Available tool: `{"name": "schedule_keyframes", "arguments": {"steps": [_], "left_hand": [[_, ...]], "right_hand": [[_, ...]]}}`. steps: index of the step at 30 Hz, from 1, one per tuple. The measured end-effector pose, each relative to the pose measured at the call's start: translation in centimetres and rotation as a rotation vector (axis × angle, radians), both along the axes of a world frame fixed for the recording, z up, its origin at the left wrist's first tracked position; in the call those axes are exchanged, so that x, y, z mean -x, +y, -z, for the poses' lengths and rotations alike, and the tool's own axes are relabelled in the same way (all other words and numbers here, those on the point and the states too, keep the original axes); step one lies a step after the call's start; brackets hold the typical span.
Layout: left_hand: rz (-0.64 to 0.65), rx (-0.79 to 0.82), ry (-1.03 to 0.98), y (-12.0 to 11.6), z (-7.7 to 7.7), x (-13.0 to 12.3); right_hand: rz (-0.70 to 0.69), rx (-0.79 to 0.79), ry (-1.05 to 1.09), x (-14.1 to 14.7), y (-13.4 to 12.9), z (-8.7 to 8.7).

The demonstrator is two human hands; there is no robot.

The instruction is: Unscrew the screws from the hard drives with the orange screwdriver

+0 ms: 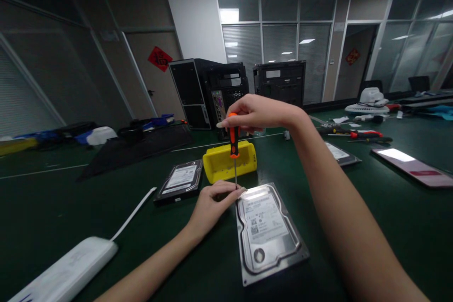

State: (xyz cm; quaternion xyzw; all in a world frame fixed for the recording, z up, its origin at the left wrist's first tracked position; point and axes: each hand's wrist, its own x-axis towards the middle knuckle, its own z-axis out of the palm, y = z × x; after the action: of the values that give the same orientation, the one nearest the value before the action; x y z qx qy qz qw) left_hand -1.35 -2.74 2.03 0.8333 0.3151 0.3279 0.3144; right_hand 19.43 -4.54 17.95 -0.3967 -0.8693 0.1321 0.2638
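Note:
A hard drive [264, 229] with a silver cover and white label lies on the green table in front of me. My right hand [246, 114] is wrapped round the orange and black handle of a screwdriver [234, 144]. The screwdriver stands upright, its tip at the far left corner of the drive. My left hand [215, 204] is closed at that same corner, thumb and fingers beside the tip. Whatever sits under the tip is too small to make out. Right behind is a yellow tray [212, 163] with small bits inside.
A second hard drive [182, 180] lies to the left, a third [340, 155] to the right. A phone [412, 166] and several hand tools [364, 135] are at right. A white power strip [67, 271] lies front left. Computer cases [193, 94] stand at the back.

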Motion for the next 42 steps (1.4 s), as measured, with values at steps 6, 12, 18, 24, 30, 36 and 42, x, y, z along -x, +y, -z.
{"name": "schedule_keyframes", "arguments": {"steps": [6,12,18,24,30,36,42], "left_hand": [[-0.033,0.013,-0.008,0.3,0.1,0.1],[-0.041,0.022,-0.01,0.2,0.1,0.1],[-0.052,0.01,-0.014,0.1,0.2,0.2],[-0.05,-0.029,-0.001,-0.2,0.1,-0.1],[-0.042,-0.056,-0.014,-0.2,0.3,0.0],[-0.051,-0.063,-0.044,-0.1,0.6,0.0],[0.012,-0.028,-0.036,0.1,0.8,-0.1]], "right_hand": [[0.027,-0.054,0.01,0.1,-0.1,0.0],[0.03,-0.07,-0.018,0.2,-0.2,-0.1],[0.042,-0.017,-0.024,0.3,0.2,0.2],[0.039,0.074,-0.02,1.1,0.7,0.7],[-0.013,0.071,-0.021,2.4,1.1,1.4],[-0.156,0.182,0.239,3.4,2.4,3.1],[-0.145,0.166,0.461,2.6,0.8,6.5]]}}
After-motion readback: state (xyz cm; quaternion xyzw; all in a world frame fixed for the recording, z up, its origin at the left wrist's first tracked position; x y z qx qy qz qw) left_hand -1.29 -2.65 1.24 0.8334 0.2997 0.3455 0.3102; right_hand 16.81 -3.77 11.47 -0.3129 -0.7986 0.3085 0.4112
